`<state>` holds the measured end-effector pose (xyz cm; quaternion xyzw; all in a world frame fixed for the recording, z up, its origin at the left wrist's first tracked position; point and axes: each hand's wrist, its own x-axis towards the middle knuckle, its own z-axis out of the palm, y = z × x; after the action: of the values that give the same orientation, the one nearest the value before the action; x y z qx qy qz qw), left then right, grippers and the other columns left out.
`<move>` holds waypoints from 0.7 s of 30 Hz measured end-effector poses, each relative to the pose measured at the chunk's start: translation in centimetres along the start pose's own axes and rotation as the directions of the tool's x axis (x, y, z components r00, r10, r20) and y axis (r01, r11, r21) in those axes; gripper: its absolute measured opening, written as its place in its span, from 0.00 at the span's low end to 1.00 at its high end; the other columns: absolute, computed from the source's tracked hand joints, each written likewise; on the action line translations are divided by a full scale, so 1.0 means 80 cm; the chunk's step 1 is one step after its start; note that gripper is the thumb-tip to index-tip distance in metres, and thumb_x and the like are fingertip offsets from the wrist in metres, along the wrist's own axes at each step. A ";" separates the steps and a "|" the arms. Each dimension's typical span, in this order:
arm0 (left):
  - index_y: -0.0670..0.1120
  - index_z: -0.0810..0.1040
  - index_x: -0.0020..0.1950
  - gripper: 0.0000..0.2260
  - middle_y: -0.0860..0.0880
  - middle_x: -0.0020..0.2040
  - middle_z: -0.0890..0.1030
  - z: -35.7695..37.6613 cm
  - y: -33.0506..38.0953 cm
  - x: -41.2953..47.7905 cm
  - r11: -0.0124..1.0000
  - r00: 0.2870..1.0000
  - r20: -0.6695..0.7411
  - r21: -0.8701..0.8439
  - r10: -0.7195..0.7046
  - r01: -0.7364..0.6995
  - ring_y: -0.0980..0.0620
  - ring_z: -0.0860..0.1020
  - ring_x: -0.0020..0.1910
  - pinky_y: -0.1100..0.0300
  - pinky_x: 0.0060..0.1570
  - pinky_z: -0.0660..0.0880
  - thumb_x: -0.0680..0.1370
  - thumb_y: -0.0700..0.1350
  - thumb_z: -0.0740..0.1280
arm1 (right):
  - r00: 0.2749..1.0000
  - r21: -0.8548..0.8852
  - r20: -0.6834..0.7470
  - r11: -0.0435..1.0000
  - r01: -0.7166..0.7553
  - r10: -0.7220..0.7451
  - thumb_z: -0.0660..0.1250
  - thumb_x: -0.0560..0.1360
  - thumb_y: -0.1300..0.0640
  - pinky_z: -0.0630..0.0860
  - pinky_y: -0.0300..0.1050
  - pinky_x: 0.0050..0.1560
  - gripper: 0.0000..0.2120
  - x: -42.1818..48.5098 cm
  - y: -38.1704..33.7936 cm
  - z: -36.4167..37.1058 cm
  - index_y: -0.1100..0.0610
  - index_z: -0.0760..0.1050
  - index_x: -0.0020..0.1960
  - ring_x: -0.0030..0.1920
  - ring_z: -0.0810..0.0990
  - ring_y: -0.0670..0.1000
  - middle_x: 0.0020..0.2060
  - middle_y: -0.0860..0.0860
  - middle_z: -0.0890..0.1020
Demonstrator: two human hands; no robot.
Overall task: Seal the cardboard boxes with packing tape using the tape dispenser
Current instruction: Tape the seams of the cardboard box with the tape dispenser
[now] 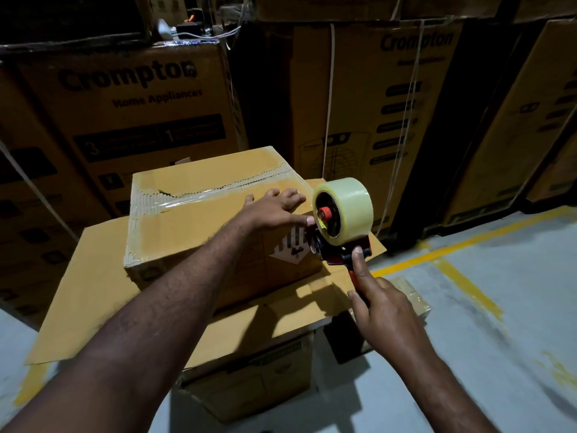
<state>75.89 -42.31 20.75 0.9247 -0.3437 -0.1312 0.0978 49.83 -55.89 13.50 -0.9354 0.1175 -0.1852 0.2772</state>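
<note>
Both forearms enter from the bottom edge and reach toward the cardboard box (193,232), the reference point for this report. Behind it and to its left stands a large printed carton (125,98) marked "Crompton Home Appliances". Under the box lies a flat cardboard sheet (103,295), which rests on a lower box (249,379). A strip of clear tape (199,196) runs across the top of the box over a torn seam. The left hand (274,207) lies flat on the right part of the box top, fingers spread and straight, thumb stretched toward the box's right edge. A diamond label (292,248) shows on the near face below that hand. The tape dispenser (337,248) sits against the box's right corner, its tape roll (349,201) upright. The right hand (384,310) grips the dispenser handle, forefinger extended along the frame. Right of the box, a yellow line (462,245) crosses the grey floor.
</note>
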 end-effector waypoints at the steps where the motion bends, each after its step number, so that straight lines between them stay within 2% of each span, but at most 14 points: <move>1: 0.61 0.54 0.82 0.45 0.58 0.84 0.48 0.001 -0.001 0.000 1.000 1.000 -0.008 0.015 0.004 -0.004 0.47 0.46 0.82 0.29 0.73 0.40 0.69 0.77 0.58 | 1.000 0.005 0.003 1.000 0.002 -0.002 0.63 0.81 0.51 0.68 0.43 0.42 0.39 -0.004 0.002 0.002 0.36 0.39 0.78 0.43 0.71 0.48 0.48 0.49 0.76; 6: 0.62 0.54 0.82 0.47 0.59 0.84 0.49 0.006 -0.001 0.001 0.998 0.998 -0.057 0.059 0.023 -0.020 0.48 0.48 0.82 0.30 0.74 0.44 0.66 0.79 0.54 | 1.000 -0.027 -0.010 1.000 0.006 -0.006 0.63 0.81 0.51 0.70 0.43 0.40 0.42 -0.005 0.011 0.009 0.32 0.33 0.76 0.42 0.73 0.49 0.46 0.49 0.75; 9: 0.62 0.54 0.82 0.42 0.58 0.83 0.51 0.012 0.000 -0.004 0.990 0.993 -0.113 0.136 0.044 -0.029 0.47 0.50 0.82 0.28 0.73 0.46 0.71 0.79 0.55 | 1.000 -0.033 0.004 0.999 -0.008 0.009 0.61 0.82 0.50 0.70 0.42 0.41 0.43 -0.001 0.013 0.012 0.30 0.28 0.73 0.43 0.74 0.49 0.47 0.49 0.74; 13: 0.61 0.50 0.83 0.36 0.58 0.84 0.48 0.016 0.003 -0.008 0.970 0.989 -0.135 0.242 0.062 -0.027 0.47 0.48 0.82 0.25 0.73 0.46 0.78 0.73 0.54 | 0.999 -0.060 0.035 0.998 -0.032 0.034 0.59 0.83 0.49 0.69 0.42 0.41 0.42 0.011 0.008 0.018 0.31 0.26 0.73 0.44 0.74 0.50 0.50 0.50 0.75; 16: 0.60 0.50 0.83 0.35 0.59 0.83 0.47 0.015 0.007 -0.008 0.975 0.992 -0.122 0.221 0.041 -0.013 0.50 0.48 0.82 0.25 0.73 0.45 0.80 0.70 0.55 | 0.999 -0.083 0.047 0.996 -0.022 0.026 0.59 0.83 0.49 0.70 0.43 0.41 0.41 0.020 0.009 0.022 0.33 0.27 0.74 0.46 0.75 0.50 0.52 0.51 0.76; 21: 0.58 0.55 0.83 0.31 0.59 0.83 0.49 0.023 0.018 -0.007 0.986 0.986 -0.165 0.162 -0.003 0.031 0.51 0.49 0.82 0.29 0.75 0.44 0.82 0.65 0.59 | 0.999 -0.093 0.048 0.996 -0.019 0.024 0.60 0.83 0.49 0.70 0.43 0.41 0.42 0.026 0.007 0.027 0.34 0.28 0.75 0.45 0.74 0.51 0.51 0.52 0.76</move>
<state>74.02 -43.21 19.47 0.9402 -0.3362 -0.0265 0.0483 52.55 -56.02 12.09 -0.9501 0.1291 -0.1537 0.2386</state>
